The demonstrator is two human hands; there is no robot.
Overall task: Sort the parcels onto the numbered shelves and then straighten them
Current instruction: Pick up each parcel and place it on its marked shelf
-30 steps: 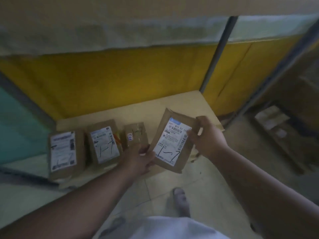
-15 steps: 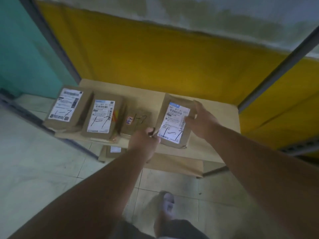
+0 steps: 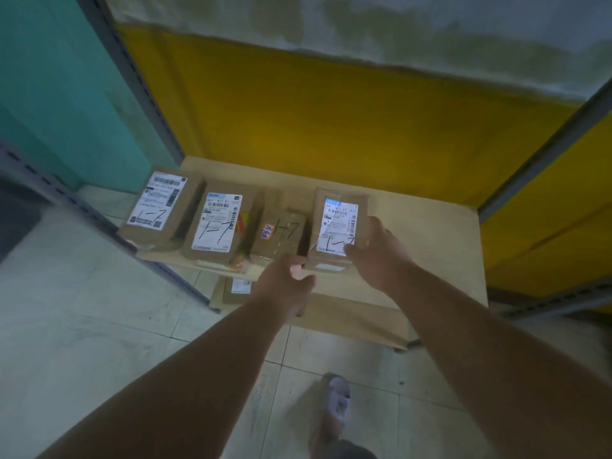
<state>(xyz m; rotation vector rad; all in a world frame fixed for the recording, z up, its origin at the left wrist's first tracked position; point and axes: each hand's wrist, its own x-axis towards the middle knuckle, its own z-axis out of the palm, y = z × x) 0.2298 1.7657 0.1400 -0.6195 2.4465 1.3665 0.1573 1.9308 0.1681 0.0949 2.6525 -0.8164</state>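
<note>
Here the right hand [image 3: 376, 251] grips the brown cardboard parcel with a white "1-7" label [image 3: 337, 226], set on the pale wooden shelf [image 3: 430, 246] beside three others. Left hand [image 3: 286, 286] loosely curled, apparently empty. Next, probably: nudge it flush.

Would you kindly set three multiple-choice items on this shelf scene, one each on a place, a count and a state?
1. Where in the row is the held parcel? A left end B middle C right end
2. How many parcels lie in the row on the shelf? A two B four C six
3. What is the right hand doing? A gripping the parcel B hanging idle C touching the floor

Answers: 1 C, nothing lies to its right; 2 B, four brown parcels side by side; 3 A, its fingers wrap the parcel's right edge.
</note>
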